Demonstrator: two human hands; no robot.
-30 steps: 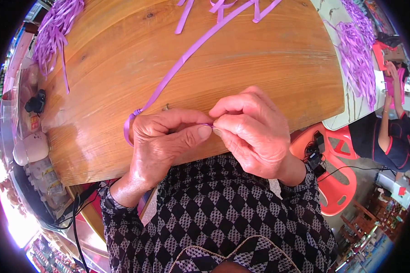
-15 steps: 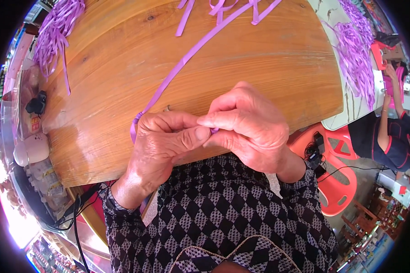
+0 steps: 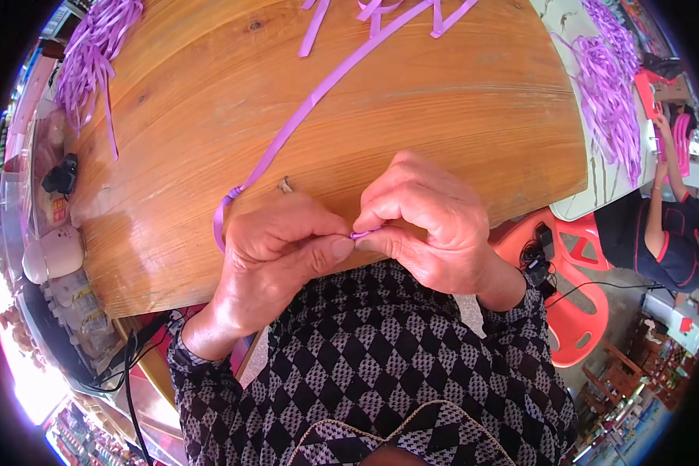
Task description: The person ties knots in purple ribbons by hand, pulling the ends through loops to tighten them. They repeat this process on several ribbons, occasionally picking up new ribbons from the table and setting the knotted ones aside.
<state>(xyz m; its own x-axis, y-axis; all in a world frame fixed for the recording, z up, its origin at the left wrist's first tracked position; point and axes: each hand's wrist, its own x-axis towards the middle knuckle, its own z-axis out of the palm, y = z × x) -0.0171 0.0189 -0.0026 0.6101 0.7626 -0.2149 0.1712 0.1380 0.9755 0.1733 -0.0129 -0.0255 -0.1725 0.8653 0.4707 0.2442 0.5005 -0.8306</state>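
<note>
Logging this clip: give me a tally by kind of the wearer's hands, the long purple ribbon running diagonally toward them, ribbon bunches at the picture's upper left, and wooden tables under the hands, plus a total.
Hands: 2 (left hand, right hand)
Long ribbon: 1
Bunch: 1
Wooden table: 1
Total: 5

Ribbon (image 3: 311, 102) is purple; table (image 3: 458, 101) orange-brown; clothing (image 3: 380, 342) black-and-grey diamonds.

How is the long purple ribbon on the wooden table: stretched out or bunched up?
Stretched out: the flat purple ribbon runs, gently curving, to a knot near the left hand.
</note>
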